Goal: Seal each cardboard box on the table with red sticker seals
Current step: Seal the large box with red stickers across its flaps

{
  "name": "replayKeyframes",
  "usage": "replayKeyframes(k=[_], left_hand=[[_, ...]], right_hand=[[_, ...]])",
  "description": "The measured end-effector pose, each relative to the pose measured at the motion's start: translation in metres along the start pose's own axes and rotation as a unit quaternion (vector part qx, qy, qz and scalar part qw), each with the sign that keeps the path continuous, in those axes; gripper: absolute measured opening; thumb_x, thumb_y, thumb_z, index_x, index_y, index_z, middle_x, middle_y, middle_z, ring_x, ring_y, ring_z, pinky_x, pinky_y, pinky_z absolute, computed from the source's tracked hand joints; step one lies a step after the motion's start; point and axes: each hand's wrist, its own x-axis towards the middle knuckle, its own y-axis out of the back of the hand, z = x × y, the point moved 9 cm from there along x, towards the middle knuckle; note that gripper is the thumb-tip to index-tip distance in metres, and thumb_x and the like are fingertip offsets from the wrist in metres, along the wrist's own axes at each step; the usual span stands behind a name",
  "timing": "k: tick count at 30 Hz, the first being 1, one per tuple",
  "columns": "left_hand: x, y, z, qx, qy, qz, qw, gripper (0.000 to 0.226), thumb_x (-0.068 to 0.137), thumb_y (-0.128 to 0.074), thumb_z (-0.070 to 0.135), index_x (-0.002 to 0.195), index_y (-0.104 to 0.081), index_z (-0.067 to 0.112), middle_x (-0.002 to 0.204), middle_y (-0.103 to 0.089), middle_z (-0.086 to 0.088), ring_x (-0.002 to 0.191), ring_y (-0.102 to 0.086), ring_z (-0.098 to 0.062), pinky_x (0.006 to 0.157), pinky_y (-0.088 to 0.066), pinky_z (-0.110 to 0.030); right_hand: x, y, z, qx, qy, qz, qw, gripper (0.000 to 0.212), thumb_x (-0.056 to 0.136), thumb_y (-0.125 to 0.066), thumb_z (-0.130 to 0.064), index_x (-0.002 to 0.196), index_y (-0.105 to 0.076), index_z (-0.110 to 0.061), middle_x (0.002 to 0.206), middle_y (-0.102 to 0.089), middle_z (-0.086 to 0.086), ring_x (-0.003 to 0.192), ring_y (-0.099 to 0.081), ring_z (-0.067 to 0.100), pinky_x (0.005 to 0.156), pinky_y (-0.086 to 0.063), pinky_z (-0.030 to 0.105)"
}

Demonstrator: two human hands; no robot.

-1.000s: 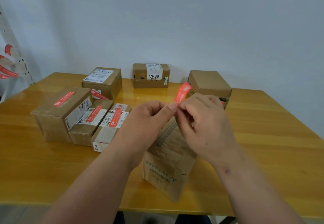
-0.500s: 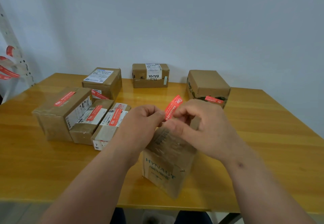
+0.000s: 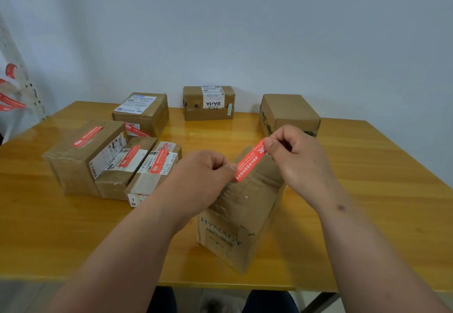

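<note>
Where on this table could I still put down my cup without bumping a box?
The right side of the table, between the HYNAUT box and the right edge, is bare wood. So is the near-left corner in front of the three sealed boxes. The left half is crowded with boxes packed side by side, and three more line the far edge.

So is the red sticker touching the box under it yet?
Cannot tell. In the head view both hands, left hand and right hand, pinch the red sticker by its ends over the box, with no gap or contact plainly visible.
</note>
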Motion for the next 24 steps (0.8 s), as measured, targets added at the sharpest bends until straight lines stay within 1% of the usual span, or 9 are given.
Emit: replayKeyframes(k=[3, 4, 6, 8, 10, 14, 18, 21, 24], left_hand=[[0.001, -0.004, 0.006, 0.097, -0.006, -0.001, 0.995, 0.029, 0.095, -0.055, 0.036, 0.074, -0.064, 0.018, 0.076, -0.063, -0.001, 0.066, -0.054, -0.013, 0.057, -0.044, -0.025], [0.003, -0.006, 0.008, 0.136, -0.014, 0.001, 0.991, 0.029, 0.095, -0.054, 0.036, 0.075, -0.065, 0.018, 0.082, -0.062, 0.001, 0.072, -0.056, -0.014, 0.061, -0.049, -0.027], [0.008, -0.01, 0.009, 0.213, -0.027, 0.005, 0.977, 0.028, 0.096, -0.051, 0.038, 0.085, -0.068, 0.019, 0.103, -0.057, 0.002, 0.096, -0.052, -0.018, 0.081, -0.051, -0.038], [0.011, -0.014, 0.009, 0.271, -0.029, 0.007, 0.962, 0.028, 0.096, -0.048, 0.04, 0.098, -0.068, 0.02, 0.112, -0.05, 0.003, 0.109, -0.041, -0.018, 0.095, -0.043, -0.043], [0.011, -0.016, 0.008, 0.287, -0.029, 0.011, 0.957, 0.031, 0.097, -0.046, 0.04, 0.103, -0.067, 0.019, 0.114, -0.047, 0.002, 0.111, -0.037, -0.018, 0.098, -0.04, -0.043], [0.008, -0.022, 0.01, 0.296, -0.046, 0.019, 0.954, 0.028, 0.098, -0.041, 0.038, 0.1, -0.062, 0.019, 0.113, -0.042, 0.002, 0.107, -0.037, -0.016, 0.091, -0.039, -0.031], [0.008, -0.02, 0.007, 0.263, -0.071, 0.026, 0.962, 0.028, 0.097, -0.045, 0.034, 0.071, -0.048, 0.024, 0.106, -0.041, 0.007, 0.096, -0.043, -0.01, 0.078, -0.04, -0.022], [0.014, -0.008, 0.001, 0.229, -0.081, 0.019, 0.97, 0.027, 0.095, -0.053, 0.03, 0.07, -0.059, 0.021, 0.104, -0.045, 0.015, 0.093, -0.048, -0.004, 0.07, -0.041, -0.015], [0.02, 0.001, -0.009, 0.174, -0.042, -0.008, 0.984, 0.025, 0.091, -0.06, 0.027, 0.074, -0.068, 0.011, 0.104, -0.05, 0.018, 0.093, -0.049, -0.002, 0.069, -0.041, -0.015]], right_hand=[[0.004, -0.009, 0.006, -0.052, 0.0, -0.041, 0.998, 0.025, 0.097, -0.051, -0.031, 0.079, -0.057, -0.015, 0.068, -0.054, -0.005, 0.06, -0.047, 0.009, 0.083, -0.037, 0.038], [0.005, -0.011, 0.006, -0.073, 0.009, -0.047, 0.996, 0.026, 0.097, -0.05, -0.031, 0.077, -0.056, -0.015, 0.074, -0.055, -0.005, 0.066, -0.05, 0.009, 0.087, -0.04, 0.04], [0.008, -0.013, 0.005, -0.113, 0.026, -0.05, 0.992, 0.026, 0.095, -0.051, -0.03, 0.071, -0.053, -0.021, 0.088, -0.055, -0.007, 0.082, -0.051, 0.007, 0.091, -0.042, 0.04], [0.01, -0.017, 0.007, -0.128, 0.025, -0.06, 0.99, 0.025, 0.094, -0.054, -0.029, 0.069, -0.052, -0.023, 0.098, -0.053, -0.007, 0.088, -0.049, 0.006, 0.083, -0.043, 0.026], [0.01, -0.02, 0.01, -0.134, 0.019, -0.069, 0.988, 0.023, 0.093, -0.055, -0.028, 0.071, -0.053, -0.022, 0.103, -0.051, -0.006, 0.085, -0.048, 0.005, 0.068, -0.035, 0.012], [0.009, -0.023, 0.015, -0.135, 0.007, -0.069, 0.988, 0.023, 0.092, -0.056, -0.028, 0.07, -0.053, -0.021, 0.1, -0.051, -0.007, 0.08, -0.048, 0.003, 0.06, -0.029, 0.011], [0.003, -0.021, 0.016, -0.124, -0.003, -0.055, 0.991, 0.024, 0.091, -0.055, -0.028, 0.069, -0.053, -0.021, 0.094, -0.052, -0.007, 0.078, -0.046, 0.0, 0.06, -0.032, 0.015], [-0.004, -0.021, 0.016, -0.126, -0.014, -0.052, 0.991, 0.026, 0.091, -0.054, -0.025, 0.066, -0.051, -0.019, 0.087, -0.05, -0.005, 0.078, -0.046, 0.003, 0.057, -0.033, 0.019], [-0.008, -0.023, 0.015, -0.118, -0.021, -0.062, 0.991, 0.027, 0.091, -0.054, -0.024, 0.065, -0.049, -0.019, 0.086, -0.044, -0.009, 0.08, -0.044, 0.003, 0.057, -0.031, 0.019]])
